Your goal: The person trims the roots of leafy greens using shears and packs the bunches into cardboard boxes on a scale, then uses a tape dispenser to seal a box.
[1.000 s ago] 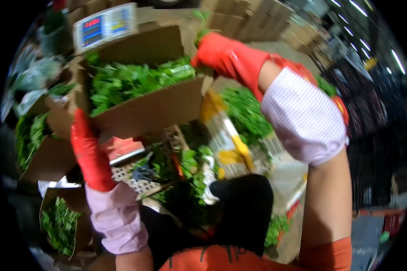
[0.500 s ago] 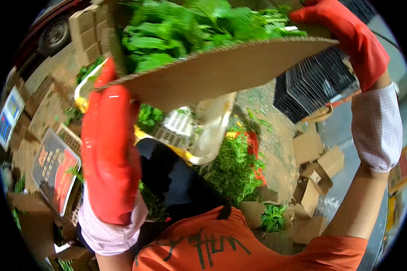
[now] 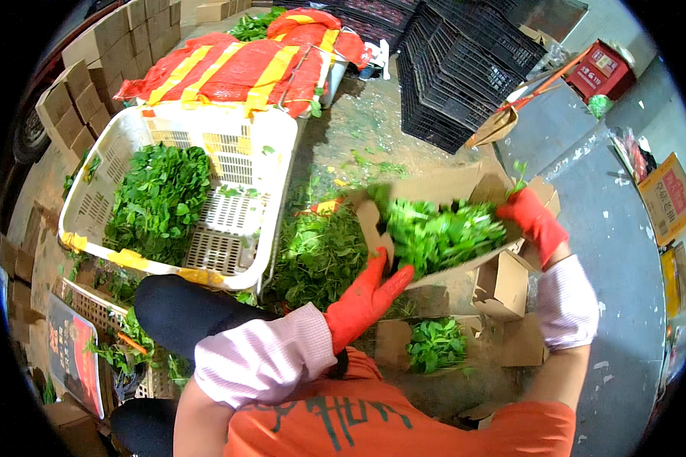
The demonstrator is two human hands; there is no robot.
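A cardboard box (image 3: 443, 185) filled with leafy greens (image 3: 443, 236) is held in front of me, right of the middle, slightly blurred. My left hand (image 3: 364, 301), in a red rubber glove, grips its near left corner, thumb apart from the fingers. At the right end my right hand (image 3: 537, 225), gloved likewise, is closed on the box's edge; its fingertips are partly hidden. A loose sprig (image 3: 519, 177) sticks up beside that hand. Below the box, a smaller bunch of greens (image 3: 437, 345) sits in another open cardboard box (image 3: 392, 344).
On the left stands a white plastic basket (image 3: 286, 145) with a pile of greens (image 3: 160, 202). Heaped greens (image 3: 320, 255) lie beside it. Behind are a red-and-yellow sack (image 3: 236, 72) and stacked black crates (image 3: 465, 76). Empty cartons (image 3: 501, 286) stand at the right.
The box of greens has come down from high in front of me to the lower right, both hands moving with it. The white basket and sack are now in full view.
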